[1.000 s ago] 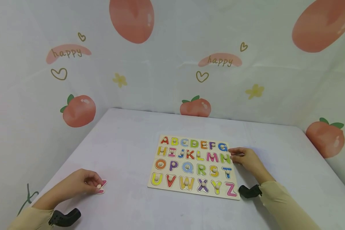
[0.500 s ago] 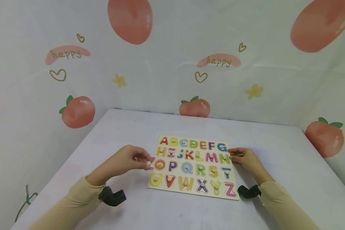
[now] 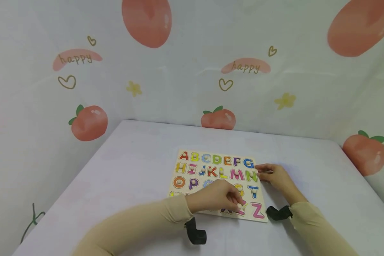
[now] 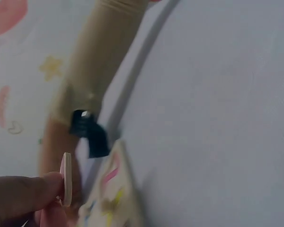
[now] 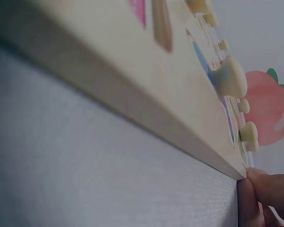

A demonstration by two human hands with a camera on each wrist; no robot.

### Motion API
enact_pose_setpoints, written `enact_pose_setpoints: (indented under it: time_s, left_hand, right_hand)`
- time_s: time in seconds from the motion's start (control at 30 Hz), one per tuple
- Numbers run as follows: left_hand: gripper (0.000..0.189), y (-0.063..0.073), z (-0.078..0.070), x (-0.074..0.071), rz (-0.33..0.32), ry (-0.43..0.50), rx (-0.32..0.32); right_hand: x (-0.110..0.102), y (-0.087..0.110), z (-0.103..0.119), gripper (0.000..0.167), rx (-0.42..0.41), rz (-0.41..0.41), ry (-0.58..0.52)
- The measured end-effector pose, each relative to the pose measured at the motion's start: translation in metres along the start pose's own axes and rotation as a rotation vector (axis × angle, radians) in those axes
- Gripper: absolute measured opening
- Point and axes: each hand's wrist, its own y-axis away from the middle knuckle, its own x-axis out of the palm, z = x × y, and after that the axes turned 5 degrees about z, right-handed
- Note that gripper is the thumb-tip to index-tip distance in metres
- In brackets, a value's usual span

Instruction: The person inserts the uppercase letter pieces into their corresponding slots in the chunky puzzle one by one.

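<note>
My left hand (image 3: pixel 216 195) pinches a pink letter piece, apparently the Z (image 3: pixel 241 212), by its small round knob, over the lower right of the wooden alphabet puzzle board (image 3: pixel 263 219). In the left wrist view the letter piece (image 4: pixel 67 182) stands edge-on by the thumb, above the board's corner. The Y and part of the bottom row are covered by the piece and hand. A pink Z-shaped spot without a knob (image 3: pixel 257 210) shows at the board's lower right corner. With thumb and finger, my right hand (image 3: pixel 276 180) grips the board's right edge, near the N.
Knobbed letters fill the visible upper rows, such as the A (image 3: pixel 184 155). A white cloth covers the table (image 3: pixel 140 153). Behind it hangs a curtain (image 3: pixel 179 78) printed with peaches. Each wrist wears a black mount (image 3: pixel 196 233), and a green tie (image 3: pixel 34 218) hangs at far left.
My left hand has carried the pink letter piece rightward from the table at left, across the board to its lower right. The right hand has stayed at the board's edge.
</note>
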Motion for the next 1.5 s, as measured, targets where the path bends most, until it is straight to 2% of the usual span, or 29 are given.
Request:
enact_pose_setpoints:
  time_s: [0.1,0.2,0.43,0.93,1.5]
  left_hand:
    - [0.007,-0.016,-0.002,0.013,0.004,-0.030,0.014]
    - [0.006,-0.030,-0.005,0.021,-0.014,-0.086,0.018]
    - [0.007,-0.051,-0.010,0.032,-0.037,-0.221,0.006]
    - [0.010,-0.057,-0.021,0.048,-0.053,-0.353,-0.104]
    - [0.015,-0.062,-0.023,0.052,-0.023,-0.369,-0.093]
  right_hand:
    - [0.000,0.000,-0.002,0.038,-0.025,-0.008,0.018]
    - [-0.001,0.000,-0.003,0.038,-0.034,-0.010,0.022]
    - [-0.003,0.001,-0.003,0.039,-0.056,-0.006,0.021]
    - [-0.002,0.004,0.003,0.040,-0.052,0.009,-0.023]
    - [-0.006,0.008,0.001,0.041,-0.046,0.008,0.005]
